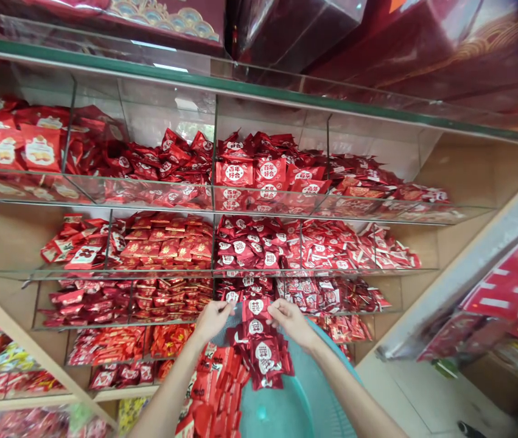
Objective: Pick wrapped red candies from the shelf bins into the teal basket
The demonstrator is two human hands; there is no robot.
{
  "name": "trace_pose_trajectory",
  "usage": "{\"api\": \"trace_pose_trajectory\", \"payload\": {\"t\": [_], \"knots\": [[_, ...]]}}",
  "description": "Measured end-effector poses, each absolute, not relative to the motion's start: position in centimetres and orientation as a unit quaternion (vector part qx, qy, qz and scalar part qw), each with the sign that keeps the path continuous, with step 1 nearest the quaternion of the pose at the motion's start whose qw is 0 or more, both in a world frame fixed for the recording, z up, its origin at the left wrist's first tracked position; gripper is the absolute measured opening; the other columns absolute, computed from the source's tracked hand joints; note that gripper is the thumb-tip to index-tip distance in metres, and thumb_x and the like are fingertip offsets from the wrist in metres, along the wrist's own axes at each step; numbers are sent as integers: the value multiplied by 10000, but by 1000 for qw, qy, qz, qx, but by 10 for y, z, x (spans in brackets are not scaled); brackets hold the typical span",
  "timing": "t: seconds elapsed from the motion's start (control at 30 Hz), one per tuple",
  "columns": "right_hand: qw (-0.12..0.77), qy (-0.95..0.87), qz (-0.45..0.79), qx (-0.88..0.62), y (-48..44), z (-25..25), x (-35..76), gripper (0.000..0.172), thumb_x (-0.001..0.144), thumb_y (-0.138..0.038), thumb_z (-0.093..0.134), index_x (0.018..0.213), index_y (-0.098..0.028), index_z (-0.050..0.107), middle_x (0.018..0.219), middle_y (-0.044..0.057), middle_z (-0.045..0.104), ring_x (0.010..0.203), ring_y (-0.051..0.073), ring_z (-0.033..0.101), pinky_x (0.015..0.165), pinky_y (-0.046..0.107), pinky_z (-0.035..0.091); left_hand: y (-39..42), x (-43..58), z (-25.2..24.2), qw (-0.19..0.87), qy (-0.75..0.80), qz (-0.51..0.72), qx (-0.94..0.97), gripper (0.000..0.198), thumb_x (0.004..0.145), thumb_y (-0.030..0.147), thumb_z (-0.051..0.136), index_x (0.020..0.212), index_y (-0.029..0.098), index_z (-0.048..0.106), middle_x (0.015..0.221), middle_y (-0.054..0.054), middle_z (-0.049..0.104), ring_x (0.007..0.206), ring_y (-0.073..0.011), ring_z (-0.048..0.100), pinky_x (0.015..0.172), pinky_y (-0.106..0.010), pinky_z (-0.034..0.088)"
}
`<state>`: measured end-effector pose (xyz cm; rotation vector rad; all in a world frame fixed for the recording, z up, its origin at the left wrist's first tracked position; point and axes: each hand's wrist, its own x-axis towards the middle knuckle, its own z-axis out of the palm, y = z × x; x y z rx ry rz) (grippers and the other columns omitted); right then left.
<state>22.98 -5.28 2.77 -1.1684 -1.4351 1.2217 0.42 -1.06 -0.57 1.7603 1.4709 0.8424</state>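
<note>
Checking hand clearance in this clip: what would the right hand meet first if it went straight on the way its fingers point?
The right hand would first meet the white-labelled red packet that it seems to pinch; depth beyond is unclear.

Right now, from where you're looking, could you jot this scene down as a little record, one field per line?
Right hand: pinching the right edge of a white-labelled red packet
Left hand: fingertips together, just left of that packet; its grip is unclear
Below the hands: a teal basin, with plainer red packets to the left of its bare surface
Ahead: glass shelves with divided compartments of mostly red packets
Floor: pale tiles at lower right
</note>
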Motion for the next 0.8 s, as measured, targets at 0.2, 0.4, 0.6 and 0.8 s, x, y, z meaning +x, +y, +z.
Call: {"api": "trace_pose_trajectory", "payload": {"t": [0.2,0.4,0.6,0.8], "knots": [[447,-546,526,-475,-52,18,221,422,654,-604,582,685,-191,503,631,-9,581,641,144,587,590,261,451,-14,6,2,352,514,322,713,330,783,357,393,655,183,642,811,-15,637,787,-161,549,728,-231,364],[466,-525,540,-465,-53,18,213,408,647,-581,606,681,-188,503,620,-23,551,616,133,572,600,264,451,-20,6,12,333,452,294,774,352,767,461,475,632,165,609,791,-23,561,760,-142,515,738,-230,364],[426,-511,572,-480,-57,13,211,396,656,-545,618,716,-159,556,678,7,616,589,110,561,550,234,407,-16,4,6,345,402,326,783,318,804,391,457,615,149,539,716,-3,501,700,-114,472,685,-219,355],[410,-524,574,-477,-60,18,212,421,616,-562,637,668,-148,585,655,15,642,554,100,539,556,233,395,-14,3,5,341,395,314,793,362,820,430,419,620,145,519,727,-6,494,695,-110,462,687,-215,354]]}}
